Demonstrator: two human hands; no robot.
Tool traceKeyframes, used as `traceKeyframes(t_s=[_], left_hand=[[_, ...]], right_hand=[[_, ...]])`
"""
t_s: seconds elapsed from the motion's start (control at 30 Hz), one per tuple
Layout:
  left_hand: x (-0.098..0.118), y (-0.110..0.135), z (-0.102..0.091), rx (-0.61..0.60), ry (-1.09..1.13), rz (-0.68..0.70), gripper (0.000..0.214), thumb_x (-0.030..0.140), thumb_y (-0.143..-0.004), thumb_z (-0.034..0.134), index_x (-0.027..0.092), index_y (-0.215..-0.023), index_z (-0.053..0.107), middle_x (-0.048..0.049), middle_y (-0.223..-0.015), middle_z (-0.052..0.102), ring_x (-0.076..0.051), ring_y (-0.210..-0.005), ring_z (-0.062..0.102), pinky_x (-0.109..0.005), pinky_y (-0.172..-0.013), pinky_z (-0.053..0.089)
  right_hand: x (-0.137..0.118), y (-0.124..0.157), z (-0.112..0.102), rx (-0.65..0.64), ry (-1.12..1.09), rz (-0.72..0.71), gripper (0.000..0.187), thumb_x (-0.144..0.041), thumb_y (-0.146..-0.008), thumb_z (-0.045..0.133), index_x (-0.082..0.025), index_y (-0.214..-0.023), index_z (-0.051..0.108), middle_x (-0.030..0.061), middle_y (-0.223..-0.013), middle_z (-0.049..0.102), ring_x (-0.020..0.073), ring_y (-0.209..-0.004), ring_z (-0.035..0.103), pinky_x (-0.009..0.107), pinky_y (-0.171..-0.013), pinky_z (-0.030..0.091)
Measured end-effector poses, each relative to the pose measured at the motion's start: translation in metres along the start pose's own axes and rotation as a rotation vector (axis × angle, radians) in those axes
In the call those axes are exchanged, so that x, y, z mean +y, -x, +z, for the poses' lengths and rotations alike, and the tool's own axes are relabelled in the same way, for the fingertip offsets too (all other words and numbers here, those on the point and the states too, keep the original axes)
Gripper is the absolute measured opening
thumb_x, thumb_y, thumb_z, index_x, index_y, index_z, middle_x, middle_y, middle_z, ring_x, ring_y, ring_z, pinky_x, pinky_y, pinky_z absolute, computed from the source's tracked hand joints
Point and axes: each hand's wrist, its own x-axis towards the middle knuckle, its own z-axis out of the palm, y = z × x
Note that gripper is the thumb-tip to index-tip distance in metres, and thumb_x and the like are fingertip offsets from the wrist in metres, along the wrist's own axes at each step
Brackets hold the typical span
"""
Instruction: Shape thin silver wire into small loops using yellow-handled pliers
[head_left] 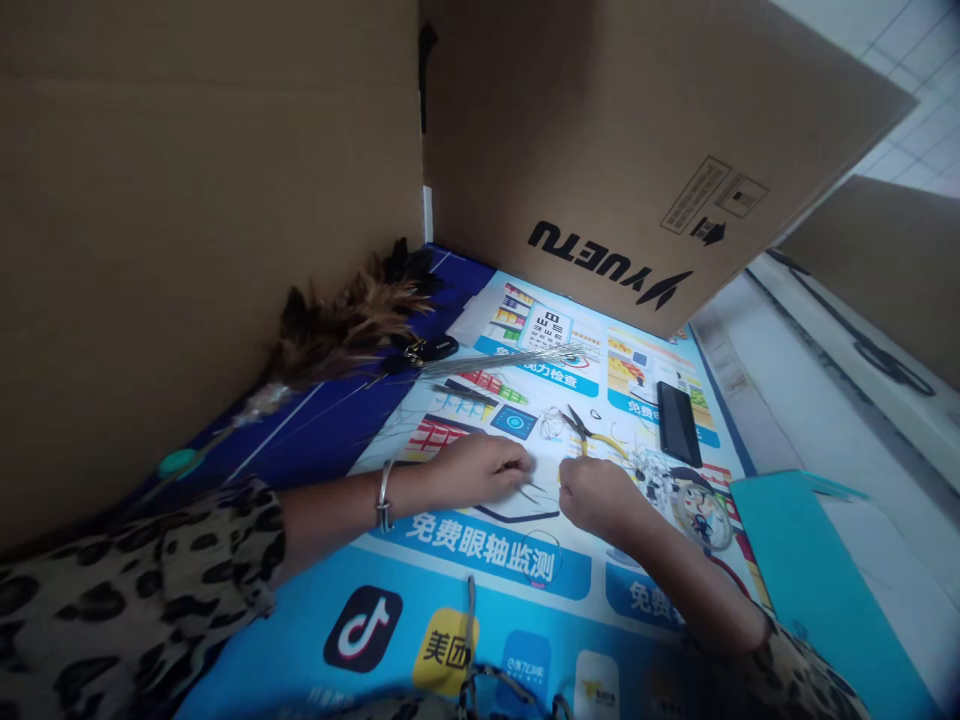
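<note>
My left hand (480, 468) rests on the printed poster (480, 560), its fingers curled and pinched around a thin wire (534, 488). A silver bangle sits on that wrist. My right hand (596, 493) is a closed fist a little to the right, knuckles up, and seems to pinch the same wire; what it holds is too small to name. Yellow-handled pliers (592, 433) lie just beyond both hands. A bundle of long thin wires (510, 360) lies farther back.
A feather duster (341, 330) lies along the left cardboard wall. A black phone (679, 422) lies to the right, near small beads and a clear round lid (701, 510). A teal sheet (810, 570) is at the right. Cardboard boxes (637, 150) wall the back.
</note>
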Motion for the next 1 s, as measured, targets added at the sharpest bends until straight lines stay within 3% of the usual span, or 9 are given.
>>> traceKeyframes(t_s=[0.17,0.33,0.57,0.8,1.0], left_hand=[[-0.002,0.0,0.0,-0.004,-0.003,-0.005,0.02,0.03,-0.084,0.047,0.02,-0.088,0.064,-0.0006,-0.084,0.066,-0.014,-0.077,0.058,-0.021,-0.067,0.038],[-0.002,-0.001,0.001,-0.002,-0.019,-0.016,0.02,0.031,-0.084,0.047,0.019,-0.085,0.063,-0.0006,-0.083,0.066,-0.014,-0.076,0.057,-0.021,-0.065,0.037],[-0.001,0.0,0.0,-0.002,-0.009,-0.008,0.02,0.031,-0.084,0.047,0.02,-0.089,0.063,-0.0006,-0.086,0.066,-0.015,-0.078,0.058,-0.022,-0.068,0.038],[-0.001,0.0,0.0,-0.011,-0.015,-0.013,0.019,0.03,-0.084,0.047,0.02,-0.088,0.063,-0.0005,-0.085,0.066,-0.015,-0.078,0.058,-0.023,-0.067,0.038],[0.001,0.0,-0.001,0.0,-0.016,-0.007,0.02,0.031,-0.085,0.047,0.021,-0.09,0.063,-0.0012,-0.087,0.066,-0.015,-0.08,0.057,-0.023,-0.068,0.038]], right_hand=[[0.01,0.005,0.009,0.069,-0.21,0.028,0.006,-0.014,-0.071,0.046,-0.018,-0.071,0.05,0.0009,-0.069,0.058,0.0111,-0.06,0.046,0.023,-0.052,0.021],[0.015,0.012,0.017,0.16,-0.332,0.032,0.005,-0.016,-0.071,0.048,-0.019,-0.074,0.049,-0.0013,-0.07,0.054,0.0098,-0.06,0.042,0.022,-0.053,0.021],[0.018,0.02,0.01,0.134,-0.412,0.067,0.008,-0.017,-0.076,0.045,-0.019,-0.078,0.052,-0.0007,-0.071,0.055,0.0107,-0.061,0.046,0.021,-0.053,0.024],[0.013,0.023,0.01,0.142,-0.354,0.091,0.014,-0.015,-0.079,0.041,-0.018,-0.083,0.054,0.0018,-0.078,0.059,0.0129,-0.069,0.052,0.021,-0.058,0.027],[0.024,0.027,0.002,0.091,-0.352,0.118,0.013,-0.017,-0.08,0.042,-0.019,-0.083,0.054,0.001,-0.079,0.059,0.0111,-0.065,0.049,0.021,-0.055,0.026]])
